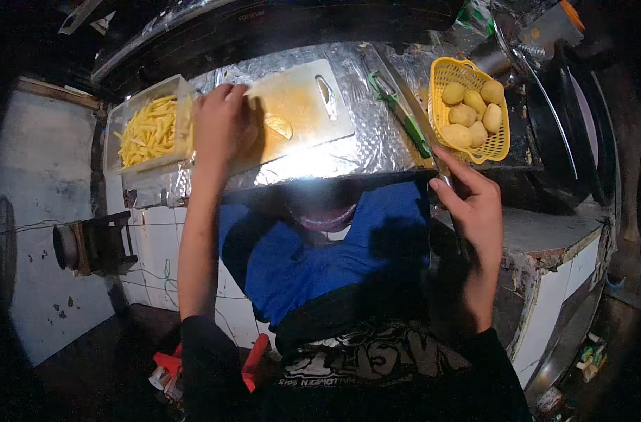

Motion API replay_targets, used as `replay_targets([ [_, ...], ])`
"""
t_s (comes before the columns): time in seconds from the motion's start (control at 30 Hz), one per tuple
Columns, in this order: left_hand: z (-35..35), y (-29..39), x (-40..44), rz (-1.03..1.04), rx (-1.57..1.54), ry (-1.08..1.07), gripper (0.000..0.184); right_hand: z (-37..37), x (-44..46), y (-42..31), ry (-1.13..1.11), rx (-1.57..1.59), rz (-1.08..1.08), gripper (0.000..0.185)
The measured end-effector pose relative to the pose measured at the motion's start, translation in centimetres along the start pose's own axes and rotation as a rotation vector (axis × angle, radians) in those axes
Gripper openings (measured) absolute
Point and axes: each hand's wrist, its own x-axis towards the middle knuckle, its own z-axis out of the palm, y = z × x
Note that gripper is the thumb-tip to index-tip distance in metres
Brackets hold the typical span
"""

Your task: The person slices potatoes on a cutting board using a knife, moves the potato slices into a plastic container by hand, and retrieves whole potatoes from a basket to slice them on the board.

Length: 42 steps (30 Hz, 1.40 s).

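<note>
My left hand is over the left part of the white cutting board, fingers curled down; whatever they hold is hidden. Close by on its left is a clear plastic container of cut potato sticks. A pale potato slice lies on the wet board. My right hand is at the right end of the foil-covered counter, thumb and forefinger closed around the handle end of a long knife. The blade points away, resting beside a green-handled tool.
Several peeled potatoes sit in a yellow plastic basket beyond my right hand. Foil covers the counter up to its front edge. Dark round pans stand at the far right. A dark appliance runs along the back.
</note>
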Motion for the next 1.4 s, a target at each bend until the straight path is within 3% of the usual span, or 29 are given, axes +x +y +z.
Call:
replay_targets([
  [0.03, 0.6, 1.2, 0.8, 0.077, -0.108, 0.042, 0.027, 0.0, 0.0, 0.1, 0.006, 0.003, -0.015, 0.044],
  [0.07, 1.4, 2.0, 2.1, -0.014, -0.457, -0.123, 0.032, 0.0, 0.0, 0.2, 0.006, 0.0, -0.016, 0.044],
  [0.1, 1.0, 4.3, 3.3, -0.026, -0.553, -0.191, 0.033, 0.1, 0.0, 0.3, 0.026, -0.013, -0.077, 0.044],
  [0.13, 2.7, 5.0, 3.6, 0.322, -0.12, -0.018, 0.027, 0.2, 0.0, 0.4, 0.046, -0.024, -0.138, 0.044],
  [0.17, 4.1, 5.4, 4.3, 0.489, -0.025, 0.077, 0.023, 0.2, 0.0, 0.6, 0.048, -0.025, -0.141, 0.044],
  [0.23, 5.3, 6.1, 5.7, 0.6, 0.052, -0.067, 0.02, 0.3, -0.2, 0.7, 0.049, 0.04, -0.087, 0.045],
  [0.33, 5.7, 5.9, 6.7, 0.704, 0.163, -0.101, 0.018, -0.4, -0.4, 0.1, 0.037, -0.042, -0.042, 0.045],
  [0.47, 4.3, 4.9, 5.8, 0.721, 0.122, -0.105, 0.019, -0.4, -0.3, 0.2, 0.072, -0.032, -0.063, 0.045],
  [0.57, 1.9, 4.3, 3.2, 0.657, 0.123, 0.039, 0.022, -0.5, -0.3, 0.0, 0.075, -0.033, -0.002, 0.046],
  [0.63, 1.5, 3.3, 1.0, 0.546, 0.051, -0.294, 0.036, -0.4, -0.2, -0.1, 0.043, -0.046, 0.034, 0.046],
  [0.87, 0.9, 4.0, -1.5, 0.359, -0.152, -0.187, 0.044, 0.4, 0.1, 0.8, 0.043, -0.045, -0.084, 0.046],
  [0.93, 0.8, 3.6, -1.5, 0.362, -0.142, -0.164, 0.039, 0.2, 0.0, -1.0, -0.132, -0.055, 0.174, 0.046],
  [0.97, 0.5, 3.3, -1.6, 0.354, -0.111, -0.15, 0.034, 0.3, -0.1, -0.9, -0.121, -0.061, 0.181, 0.046],
  [1.03, -0.4, 2.9, -1.8, 0.369, -0.143, -0.139, 0.036, 0.6, -0.2, -0.2, -0.102, -0.083, -0.067, 0.047],
  [1.17, -1.0, 2.0, -2.6, 0.352, -0.066, -0.186, 0.033, 0.6, -0.2, 0.1, -0.113, -0.056, -0.114, 0.047],
  [1.2, -1.0, 1.5, -2.8, 0.345, -0.042, -0.202, 0.04, 0.7, -0.2, 0.2, -0.102, -0.059, -0.109, 0.047],
  [1.27, -1.1, 1.2, -3.0, 0.314, -0.044, -0.273, 0.045, 1.0, -0.2, 0.4, -0.017, 0.011, -0.281, 0.041],
  [1.4, -0.9, 5.6, -1.5, 0.329, -0.233, -0.121, 0.042, 1.0, -0.2, -0.3, 0.093, 0.005, -0.27, 0.043],
])
